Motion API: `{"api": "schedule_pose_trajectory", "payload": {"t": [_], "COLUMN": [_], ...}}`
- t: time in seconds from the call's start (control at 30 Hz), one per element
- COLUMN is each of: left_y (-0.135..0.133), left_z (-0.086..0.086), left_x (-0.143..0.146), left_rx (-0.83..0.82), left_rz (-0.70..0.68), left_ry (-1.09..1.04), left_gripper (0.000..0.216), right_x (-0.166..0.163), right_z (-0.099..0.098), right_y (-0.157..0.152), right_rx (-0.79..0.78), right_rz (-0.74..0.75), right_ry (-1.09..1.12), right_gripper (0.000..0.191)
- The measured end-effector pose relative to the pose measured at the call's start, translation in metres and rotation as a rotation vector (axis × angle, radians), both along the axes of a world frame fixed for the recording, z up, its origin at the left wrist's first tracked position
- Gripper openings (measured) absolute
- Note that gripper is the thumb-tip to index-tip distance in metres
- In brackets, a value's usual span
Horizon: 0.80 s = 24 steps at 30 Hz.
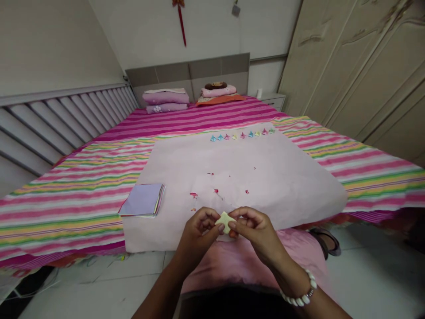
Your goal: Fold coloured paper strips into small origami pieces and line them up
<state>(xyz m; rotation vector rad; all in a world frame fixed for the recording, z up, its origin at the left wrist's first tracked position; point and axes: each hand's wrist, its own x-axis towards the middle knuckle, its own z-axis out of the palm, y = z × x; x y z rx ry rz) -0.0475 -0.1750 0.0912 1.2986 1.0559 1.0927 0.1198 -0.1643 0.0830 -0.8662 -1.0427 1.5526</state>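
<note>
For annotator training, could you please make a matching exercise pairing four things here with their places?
1 pale yellow folded paper piece
2 lilac-topped stack of square paper sheets
3 row of small colourful folded shapes
4 white bead bracelet

A far edge of large pink paper sheet
B right wrist
C pinched between left hand and right hand
D that sheet's left edge

Pairs: 1-C, 2-D, 3-A, 4-B
</note>
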Motion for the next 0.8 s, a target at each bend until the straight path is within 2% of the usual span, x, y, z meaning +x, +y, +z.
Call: {"api": "schedule_pose_trajectory", "payload": {"t": [0.17, 0.33, 0.57, 0.8], "left_y": [0.003, 0.002, 0.001, -0.002], "left_z": [-0.003, 0.000, 0.001, 0.001], "left_x": [0.000, 0.004, 0.005, 0.011], "left_rx": [0.009, -0.051, -0.210, -0.211], "left_rz": [-0.059, -0.125, 0.011, 0.121], "left_ry": [-0.045, -0.126, -0.180, -0.166], "left_gripper": [0.012, 0.010, 0.019, 0.015], "right_x": [-0.002, -0.003, -0.005, -0.008], "right_z": [0.004, 0.003, 0.002, 0.001], "right_y": [-0.001, 0.000, -0.001, -0.002], "right_rx": [-0.046, -0.072, -0.070, -0.070], "right_rz": [0.048, 0.041, 0.023, 0.016], "right_ry": [-0.007, 0.013, -0.006, 0.002], "right_gripper": [0.029, 0.026, 0.023, 0.023]}}
